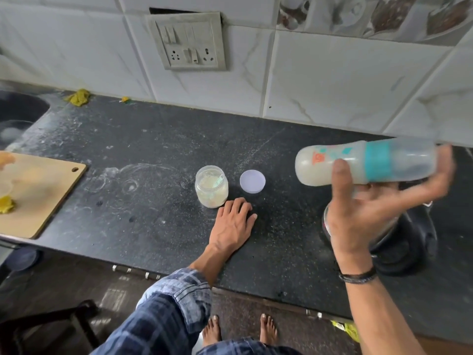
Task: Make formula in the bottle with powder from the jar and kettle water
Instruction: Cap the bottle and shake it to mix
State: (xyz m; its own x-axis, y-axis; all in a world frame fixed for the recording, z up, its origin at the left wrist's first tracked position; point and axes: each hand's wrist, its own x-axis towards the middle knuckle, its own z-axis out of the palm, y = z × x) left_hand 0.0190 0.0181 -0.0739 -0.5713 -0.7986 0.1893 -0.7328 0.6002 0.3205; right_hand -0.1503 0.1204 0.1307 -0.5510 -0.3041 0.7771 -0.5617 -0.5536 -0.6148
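Note:
My right hand point(363, 216) holds the baby bottle point(363, 163) on its side above the counter, thumb over the front and fingers behind. The bottle has a teal collar and a clear cap, and milky liquid fills it; it looks motion-blurred. The open powder jar point(211, 187) stands at the counter's middle with a scoop inside. Its pale lid point(252, 181) lies flat just to the right of it. My left hand point(234, 222) rests flat on the counter right in front of the jar and holds nothing. The dark kettle point(399, 242) sits below my right hand, partly hidden by it.
A wooden cutting board point(43, 196) with food scraps lies at the left counter edge. A sink point(18, 116) is at the far left. A switch and socket panel point(188, 41) hangs on the tiled wall. A yellow cloth point(79, 97) lies by the wall.

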